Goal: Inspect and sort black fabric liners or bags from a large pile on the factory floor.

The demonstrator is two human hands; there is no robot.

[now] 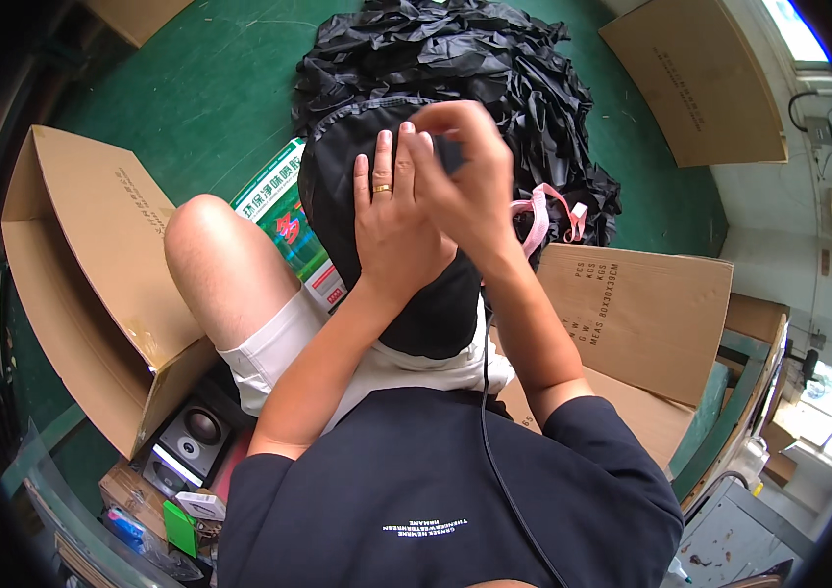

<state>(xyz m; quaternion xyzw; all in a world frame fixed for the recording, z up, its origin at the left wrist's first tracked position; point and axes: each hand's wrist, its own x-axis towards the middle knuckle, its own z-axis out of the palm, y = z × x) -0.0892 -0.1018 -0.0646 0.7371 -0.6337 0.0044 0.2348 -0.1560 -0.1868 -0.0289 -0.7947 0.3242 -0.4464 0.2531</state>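
A smooth black fabric piece (pixel 436 318) with a gathered far edge lies over my lap. My left hand (pixel 391 230), with a gold ring, rests flat on it, fingers stretched out and pointing away from me. Crossing above its fingertips is my right hand (pixel 475 176), slightly blurred. Its fingers curl in and meet the thumb close to the left fingers; whatever they hold, if anything, is hidden. Beyond both hands, a large heap of crumpled black fabric pieces (pixel 455 59) spreads over the floor. A pink strap (pixel 534 216) lies beside it, right of my right wrist.
Open cardboard boxes stand at my left (pixel 93 245) and right (pixel 632 304); another cardboard box (pixel 695 78) is at the far right. A green-and-white printed carton (pixel 284 206) sits beside my left knee. A speaker (pixel 195 431) is at lower left. A black cable (pixel 485 421) hangs down my front.
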